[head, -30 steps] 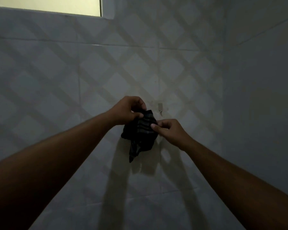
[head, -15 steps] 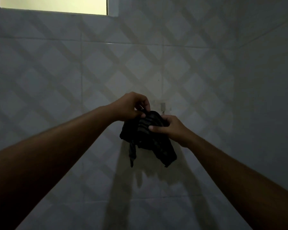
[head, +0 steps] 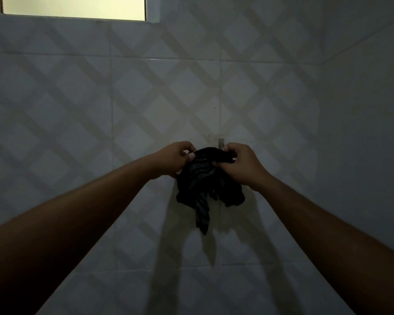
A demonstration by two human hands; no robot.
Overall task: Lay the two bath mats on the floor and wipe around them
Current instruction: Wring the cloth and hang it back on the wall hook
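Note:
A dark striped cloth (head: 204,185) hangs bunched in front of the tiled wall, just below a small wall hook (head: 221,142). My left hand (head: 176,159) pinches its top left edge. My right hand (head: 241,164) grips its top right edge. A narrow tail of the cloth dangles down below the bunch. Whether the cloth is caught on the hook I cannot tell. No bath mats and no floor are in view.
A pale tiled wall (head: 100,110) with a diamond pattern fills the view. A plain side wall (head: 364,133) meets it at a corner on the right. A lit window (head: 73,6) sits at the top left. The room is dim.
My right hand has moved up to the cloth's top edge near the hook. The cloth has spread wider and hangs lower between both hands.

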